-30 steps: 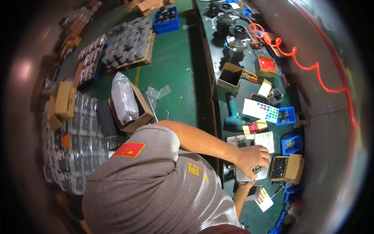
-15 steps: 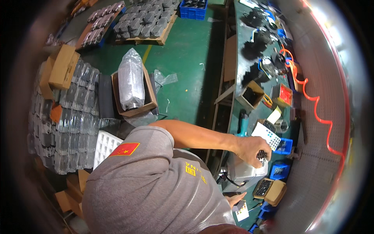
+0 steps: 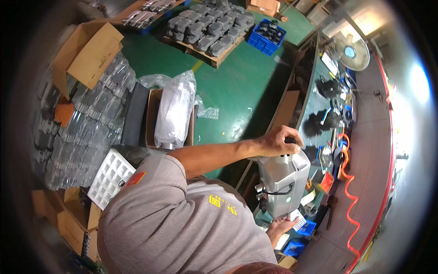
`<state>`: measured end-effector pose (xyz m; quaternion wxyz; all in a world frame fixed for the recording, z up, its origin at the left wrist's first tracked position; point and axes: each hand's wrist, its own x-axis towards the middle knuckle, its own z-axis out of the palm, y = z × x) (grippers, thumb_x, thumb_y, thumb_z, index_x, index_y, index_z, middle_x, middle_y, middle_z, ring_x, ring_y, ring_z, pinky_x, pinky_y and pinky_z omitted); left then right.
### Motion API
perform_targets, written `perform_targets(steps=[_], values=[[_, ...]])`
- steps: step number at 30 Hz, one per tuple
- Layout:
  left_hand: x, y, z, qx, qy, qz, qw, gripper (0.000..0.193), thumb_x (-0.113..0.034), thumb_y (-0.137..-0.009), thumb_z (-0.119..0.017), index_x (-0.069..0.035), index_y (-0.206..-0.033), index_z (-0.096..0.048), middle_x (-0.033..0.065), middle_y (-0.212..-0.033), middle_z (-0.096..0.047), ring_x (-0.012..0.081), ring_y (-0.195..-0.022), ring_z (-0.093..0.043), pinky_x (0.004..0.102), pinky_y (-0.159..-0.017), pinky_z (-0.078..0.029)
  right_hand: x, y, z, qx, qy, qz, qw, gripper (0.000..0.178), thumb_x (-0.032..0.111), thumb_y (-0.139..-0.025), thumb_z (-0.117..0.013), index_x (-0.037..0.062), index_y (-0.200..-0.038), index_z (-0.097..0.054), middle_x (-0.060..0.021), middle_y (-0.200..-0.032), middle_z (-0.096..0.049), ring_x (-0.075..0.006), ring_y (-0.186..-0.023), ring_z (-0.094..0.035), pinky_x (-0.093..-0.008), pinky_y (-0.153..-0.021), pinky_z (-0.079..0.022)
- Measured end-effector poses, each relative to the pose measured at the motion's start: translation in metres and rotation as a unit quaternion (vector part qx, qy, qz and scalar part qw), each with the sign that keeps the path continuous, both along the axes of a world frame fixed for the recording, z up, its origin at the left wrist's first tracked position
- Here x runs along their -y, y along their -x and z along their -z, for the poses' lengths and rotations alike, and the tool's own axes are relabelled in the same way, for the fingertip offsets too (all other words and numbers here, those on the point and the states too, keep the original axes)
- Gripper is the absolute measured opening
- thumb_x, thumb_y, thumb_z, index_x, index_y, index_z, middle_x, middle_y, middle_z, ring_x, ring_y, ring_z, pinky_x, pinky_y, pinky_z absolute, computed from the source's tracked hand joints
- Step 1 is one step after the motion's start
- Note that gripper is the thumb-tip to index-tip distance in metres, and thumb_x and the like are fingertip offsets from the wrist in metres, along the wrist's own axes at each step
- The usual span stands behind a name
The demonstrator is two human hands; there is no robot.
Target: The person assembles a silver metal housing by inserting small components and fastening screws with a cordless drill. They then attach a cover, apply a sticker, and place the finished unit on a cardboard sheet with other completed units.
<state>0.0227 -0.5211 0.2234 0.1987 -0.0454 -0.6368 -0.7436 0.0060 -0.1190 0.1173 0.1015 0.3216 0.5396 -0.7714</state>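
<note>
Up off the workbench is a grey metal housing [image 3: 284, 182] with angled faces, a short black cable and connectors on its near side. My left hand [image 3: 277, 140] is closed around the dark part at its top end. Under the lower end lies my right hand [image 3: 280, 229], palm up, touching and bearing the housing from below; some of its fingers are hidden. Beneath and beside the housing, a white card with rows of dots [image 3: 299, 221] and a blue parts bin [image 3: 306, 228] show in part.
The green workbench [image 3: 315, 123] carries dark parts and small bins. An orange coiled air hose [image 3: 350, 196] hangs along the wall. A bubble-wrapped item [image 3: 175, 112] stands in a cardboard box. Stacked wrapped grey parts [image 3: 91, 132], a white foam tray [image 3: 112, 179] and a loaded pallet [image 3: 212, 58] lie around.
The housing has been raised off the bench, with my left hand moving up on its top. My right hand has come under its lower end. The view has turned.
</note>
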Motion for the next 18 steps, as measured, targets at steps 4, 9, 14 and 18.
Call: perform_targets(steps=[4,9,14,18], values=[[0.060,0.012,0.007,0.020,-0.035,-0.071,0.997,0.029,-0.022,-0.085,-0.068,0.001,-0.103,-0.071,0.0061,-0.096,-0.070,0.0127,-0.092,-0.065,0.0294,-0.084,-0.051,0.057,0.081,0.004,-0.052,-0.015,-0.154,0.987,0.082,0.066,-0.097,-0.042,-0.0079,-0.127,-0.062,-0.0104,-0.102,-0.073,-0.0232,-0.093,-0.070,-0.0374,-0.084,-0.057],[0.125,0.043,0.009,0.020,-0.048,-0.161,0.986,0.031,-0.026,-0.090,-0.067,0.001,-0.104,-0.071,0.0054,-0.094,-0.070,0.0108,-0.090,-0.063,0.0272,-0.082,-0.051,0.165,0.181,0.012,-0.033,-0.046,-0.185,0.981,0.070,0.068,-0.093,-0.045,0.0046,-0.109,-0.071,-0.0039,-0.091,-0.072,-0.0162,-0.080,-0.066,-0.0284,-0.069,-0.052],[0.192,0.070,0.018,0.038,-0.053,-0.265,0.962,0.027,-0.022,-0.091,-0.067,0.002,-0.105,-0.070,0.0036,-0.093,-0.070,0.0082,-0.084,-0.062,0.0242,-0.076,-0.051,0.266,0.280,0.020,-0.044,-0.042,-0.297,0.953,0.066,0.062,-0.096,-0.046,0.0014,-0.108,-0.071,0.0002,-0.078,-0.069,-0.0145,-0.065,-0.062,-0.0278,-0.063,-0.048],[0.240,0.062,0.022,0.066,-0.069,-0.359,0.928,0.025,-0.018,-0.092,-0.065,0.001,-0.107,-0.070,0.0043,-0.099,-0.071,0.0093,-0.092,-0.063,0.0263,-0.083,-0.051,0.367,0.322,0.014,-0.064,-0.053,-0.372,0.925,0.057,0.057,-0.096,-0.052,0.0033,-0.102,-0.070,0.0092,-0.063,-0.052,-0.0034,-0.047,-0.040,-0.0222,-0.043,-0.029]])
